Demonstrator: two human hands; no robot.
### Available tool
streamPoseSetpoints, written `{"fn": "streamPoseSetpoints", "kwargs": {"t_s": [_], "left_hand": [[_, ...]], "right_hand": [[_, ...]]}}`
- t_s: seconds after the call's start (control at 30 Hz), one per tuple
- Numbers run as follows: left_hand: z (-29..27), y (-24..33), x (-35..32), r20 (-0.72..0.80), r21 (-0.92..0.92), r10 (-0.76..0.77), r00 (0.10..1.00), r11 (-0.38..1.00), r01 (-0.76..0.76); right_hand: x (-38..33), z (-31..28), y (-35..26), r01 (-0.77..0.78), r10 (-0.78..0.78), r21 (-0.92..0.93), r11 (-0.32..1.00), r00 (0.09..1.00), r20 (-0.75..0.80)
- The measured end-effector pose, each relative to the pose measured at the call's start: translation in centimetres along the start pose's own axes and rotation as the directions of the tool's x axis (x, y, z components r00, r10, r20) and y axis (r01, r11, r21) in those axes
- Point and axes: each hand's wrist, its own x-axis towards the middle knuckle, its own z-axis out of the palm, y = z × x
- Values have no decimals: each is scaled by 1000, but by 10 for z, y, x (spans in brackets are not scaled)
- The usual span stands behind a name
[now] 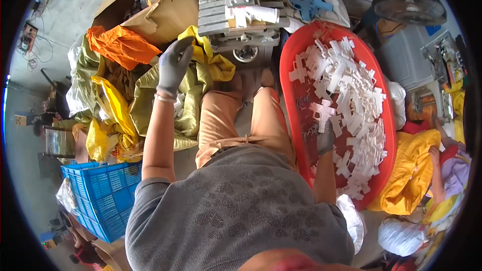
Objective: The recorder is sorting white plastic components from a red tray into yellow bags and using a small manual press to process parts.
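Note:
My right hand, in a grey glove, reaches into a red oval tub on my right. Its fingers close on the lower end of a white plastic part with short side arms. A heap of similar white parts fills much of the tub. My left hand, also gloved, is raised over olive-green sacks and holds nothing I can see; its fingers are bent but apart from the thumb. Ahead stands a machine with a slotted metal table; a white plastic piece lies on its fixture.
On the left are a cardboard box, an orange bag, yellow bags and a blue crate. A white sack of blue parts and a fan stand far right. Another person's arm shows beside yellow cloth.

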Motion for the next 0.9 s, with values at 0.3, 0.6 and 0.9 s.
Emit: {"fn": "streamPoseSetpoints", "kwargs": {"t_s": [0.3,0.6,0.9], "left_hand": [[53,17,88,280,5,58,958,998,-62],[47,10,92,195,-17,48,980,999,-46],[-35,-62,-52,-189,-441,-444,876,835,328]], "right_hand": [[-22,74,-61,72,-72,35,997,997,-1],[13,190,-163,251,-224,-167,954,961,162],[92,351,-202,891,-517,-448,75,419,747]]}}
